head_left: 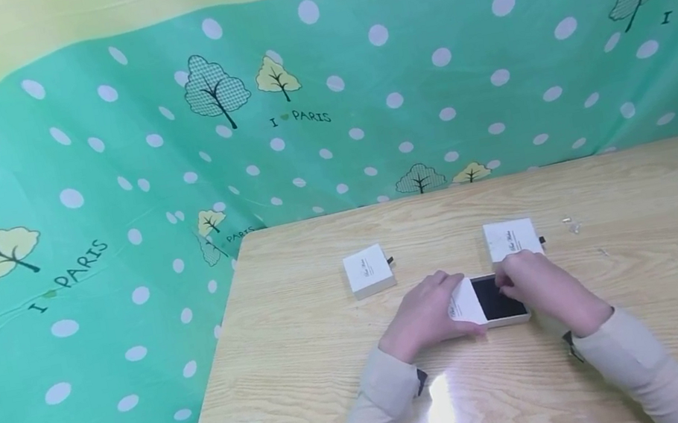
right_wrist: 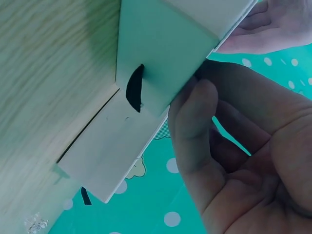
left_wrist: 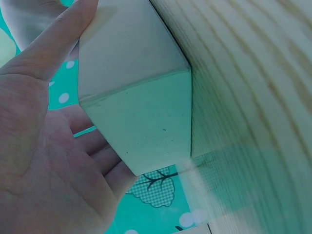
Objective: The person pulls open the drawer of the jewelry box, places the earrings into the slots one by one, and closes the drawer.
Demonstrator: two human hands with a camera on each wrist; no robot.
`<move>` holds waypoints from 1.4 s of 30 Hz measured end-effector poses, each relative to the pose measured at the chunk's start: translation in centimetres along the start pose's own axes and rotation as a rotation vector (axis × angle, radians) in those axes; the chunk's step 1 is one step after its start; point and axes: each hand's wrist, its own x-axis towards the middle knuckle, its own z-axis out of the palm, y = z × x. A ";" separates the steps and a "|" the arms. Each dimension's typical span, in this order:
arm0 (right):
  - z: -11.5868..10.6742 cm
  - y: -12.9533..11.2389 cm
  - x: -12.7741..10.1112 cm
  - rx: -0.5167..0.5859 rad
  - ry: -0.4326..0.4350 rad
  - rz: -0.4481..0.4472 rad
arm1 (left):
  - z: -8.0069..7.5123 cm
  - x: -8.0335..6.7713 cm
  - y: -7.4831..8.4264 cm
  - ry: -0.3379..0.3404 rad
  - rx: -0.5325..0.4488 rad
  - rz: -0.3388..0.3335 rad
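Here's the opened white box (head_left: 493, 299) on the wooden table (head_left: 317, 397), long axis running left to right in front of the person! Its black-lined end points right, a black tab (right_wrist: 135, 90) on that end face. The left hand (head_left: 424, 314) grips the white sleeve (head_left: 466, 304) at the left end, thumb on the near side, fingers on the far side. Over to the right hand (head_left: 544, 287): fingers curled, tips bunched at the black lining's right part; whether they pinch anything, I cannot tell. 2 closed boxes (head_left: 368, 270) sit farther back.
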 end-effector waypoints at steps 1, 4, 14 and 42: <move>0.0 0.0 0.0 -0.004 0.004 0.002 | 0.0 0.0 0.0 0.001 0.001 0.000; 0.2 0.0 -0.1 -0.019 0.023 0.003 | 0.0 0.0 0.0 0.000 0.001 0.000; 0.2 -0.3 -0.2 -0.053 0.072 -0.003 | -0.1 0.0 0.0 -0.010 -0.002 -0.013; 1.1 0.4 -0.1 -0.102 0.117 -0.019 | 0.0 0.0 -0.2 -0.006 -0.001 0.003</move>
